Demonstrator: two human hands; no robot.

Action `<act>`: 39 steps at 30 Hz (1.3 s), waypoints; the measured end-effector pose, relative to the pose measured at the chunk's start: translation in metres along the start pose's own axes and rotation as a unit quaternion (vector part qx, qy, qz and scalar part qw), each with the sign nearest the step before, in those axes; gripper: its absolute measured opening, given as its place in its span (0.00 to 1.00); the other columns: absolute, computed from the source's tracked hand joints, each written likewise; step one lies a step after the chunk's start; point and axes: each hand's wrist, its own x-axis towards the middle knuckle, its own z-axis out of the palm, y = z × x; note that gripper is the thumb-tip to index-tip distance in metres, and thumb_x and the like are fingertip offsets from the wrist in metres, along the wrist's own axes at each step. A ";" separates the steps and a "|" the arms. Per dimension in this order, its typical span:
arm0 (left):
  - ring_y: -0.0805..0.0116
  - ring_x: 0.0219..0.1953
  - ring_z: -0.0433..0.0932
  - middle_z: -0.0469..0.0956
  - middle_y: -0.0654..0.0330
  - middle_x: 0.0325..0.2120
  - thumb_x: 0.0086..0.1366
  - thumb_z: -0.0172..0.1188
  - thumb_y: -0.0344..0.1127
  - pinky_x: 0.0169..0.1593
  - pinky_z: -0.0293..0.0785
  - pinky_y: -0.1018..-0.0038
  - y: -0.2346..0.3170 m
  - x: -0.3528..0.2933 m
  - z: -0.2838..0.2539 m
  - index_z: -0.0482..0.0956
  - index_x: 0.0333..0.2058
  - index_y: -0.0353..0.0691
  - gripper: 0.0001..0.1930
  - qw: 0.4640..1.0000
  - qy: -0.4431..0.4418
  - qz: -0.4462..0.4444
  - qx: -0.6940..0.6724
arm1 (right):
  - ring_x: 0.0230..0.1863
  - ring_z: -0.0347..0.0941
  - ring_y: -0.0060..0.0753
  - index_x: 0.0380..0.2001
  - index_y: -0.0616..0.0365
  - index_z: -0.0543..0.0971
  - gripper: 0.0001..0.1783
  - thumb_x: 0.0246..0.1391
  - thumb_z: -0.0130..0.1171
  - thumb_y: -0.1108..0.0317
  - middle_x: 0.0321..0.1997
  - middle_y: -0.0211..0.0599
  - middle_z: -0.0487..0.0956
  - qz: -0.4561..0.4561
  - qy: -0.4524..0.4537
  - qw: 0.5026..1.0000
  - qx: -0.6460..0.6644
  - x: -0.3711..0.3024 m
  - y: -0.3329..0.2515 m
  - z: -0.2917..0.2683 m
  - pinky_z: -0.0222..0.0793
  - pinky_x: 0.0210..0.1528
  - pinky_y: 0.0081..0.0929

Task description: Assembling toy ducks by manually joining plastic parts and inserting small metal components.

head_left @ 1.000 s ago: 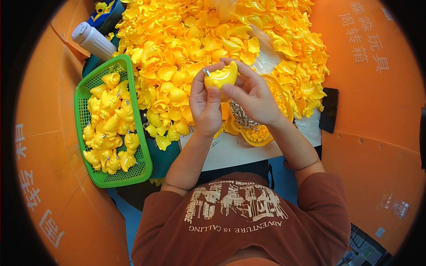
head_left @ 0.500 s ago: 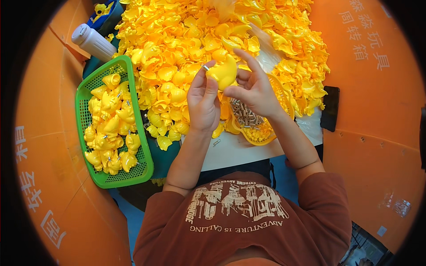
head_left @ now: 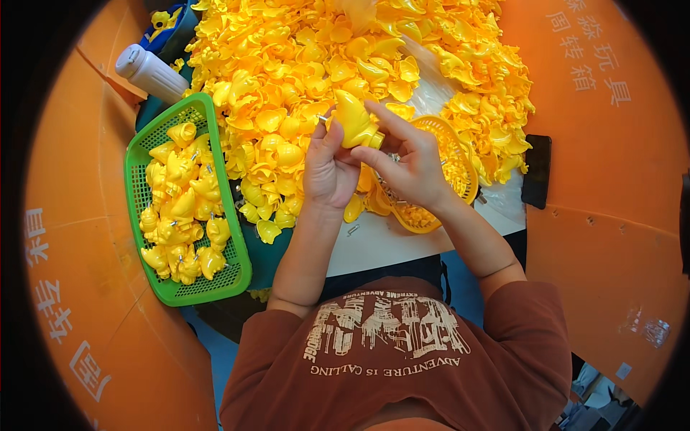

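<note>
One yellow toy part (head_left: 350,121), with one metal pin (head_left: 323,118) at its left, is held above the table (head_left: 374,251). Left hand (head_left: 332,174) fingers close on it; right hand (head_left: 410,159) thumb and forefinger stand partly open around its lower end, grip unclear. Two baskets: one green basket (head_left: 205,294) left, one yellow basket (head_left: 424,229) right. One bottle (head_left: 153,74), one phone (head_left: 537,172).

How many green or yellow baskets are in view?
2: a green basket left of the left hand, and a yellow basket beside the right hand, which partly hides it. Others could be hidden under the yellow pile.
</note>
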 end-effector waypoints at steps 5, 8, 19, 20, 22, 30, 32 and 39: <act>0.65 0.47 0.72 0.72 0.57 0.45 0.62 0.55 0.34 0.47 0.71 0.71 -0.003 0.002 -0.003 0.61 0.54 0.37 0.23 0.995 -0.094 -0.016 -0.004 | 0.20 0.69 0.19 0.47 0.65 0.71 0.17 0.55 0.53 0.70 0.28 0.39 0.77 0.176 0.000 0.953 0.248 0.000 0.006 -0.010 0.65 0.23 0.14; 0.68 0.40 0.73 0.73 0.57 0.41 0.63 0.54 0.37 0.42 0.71 0.74 -0.009 0.001 0.005 0.61 0.54 0.35 0.23 0.993 -0.031 0.047 0.106 | 0.18 0.66 0.22 0.39 0.63 0.73 0.16 0.60 0.46 0.60 0.28 0.38 0.75 0.272 -0.006 0.813 0.515 0.000 0.021 -0.011 0.63 0.21 0.18; 0.75 0.24 0.70 0.74 0.62 0.29 0.64 0.52 0.41 0.25 0.69 0.79 -0.007 -0.002 -0.002 0.69 0.41 0.37 0.13 0.993 -0.034 -0.011 0.114 | 0.28 0.70 0.26 0.58 0.52 0.54 0.29 0.56 0.52 0.70 0.34 0.37 0.75 0.279 0.054 0.841 0.461 -0.009 0.012 0.001 0.65 0.29 0.21; 0.75 0.26 0.71 0.74 0.62 0.31 0.64 0.53 0.40 0.27 0.69 0.80 -0.006 -0.003 -0.002 0.69 0.41 0.36 0.14 0.991 -0.030 0.004 0.127 | 0.28 0.70 0.27 0.57 0.53 0.55 0.28 0.56 0.52 0.70 0.33 0.37 0.75 0.284 0.030 0.826 0.485 -0.009 0.014 -0.001 0.66 0.30 0.22; 0.76 0.27 0.72 0.74 0.62 0.32 0.63 0.54 0.40 0.28 0.70 0.80 -0.010 -0.006 0.005 0.69 0.41 0.36 0.14 0.990 -0.027 0.017 0.140 | 0.29 0.70 0.27 0.56 0.54 0.55 0.27 0.56 0.52 0.70 0.33 0.37 0.75 0.290 0.008 0.811 0.508 -0.013 0.018 -0.005 0.67 0.31 0.22; 0.74 0.43 0.72 0.72 0.59 0.42 0.58 0.59 0.27 0.47 0.69 0.78 -0.008 -0.011 0.022 0.64 0.51 0.29 0.23 0.928 -0.066 0.158 0.330 | 0.49 0.67 0.26 0.56 0.57 0.60 0.26 0.54 0.54 0.69 0.49 0.38 0.70 0.043 0.022 0.998 0.045 -0.002 0.013 -0.037 0.68 0.43 0.22; 0.73 0.45 0.71 0.71 0.58 0.43 0.57 0.60 0.26 0.49 0.68 0.77 -0.007 -0.014 0.021 0.63 0.52 0.29 0.25 0.929 -0.107 0.110 0.337 | 0.53 0.63 0.26 0.56 0.58 0.61 0.27 0.53 0.55 0.71 0.52 0.37 0.68 0.041 -0.030 0.990 0.129 0.008 0.008 -0.046 0.66 0.47 0.24; 0.71 0.47 0.70 0.70 0.55 0.45 0.55 0.62 0.26 0.50 0.68 0.76 -0.017 -0.020 0.023 0.61 0.52 0.31 0.27 0.917 -0.149 0.140 0.342 | 0.54 0.65 0.31 0.49 0.61 0.72 0.20 0.50 0.56 0.76 0.53 0.40 0.70 0.083 -0.200 0.932 0.289 0.016 0.013 -0.053 0.61 0.56 0.28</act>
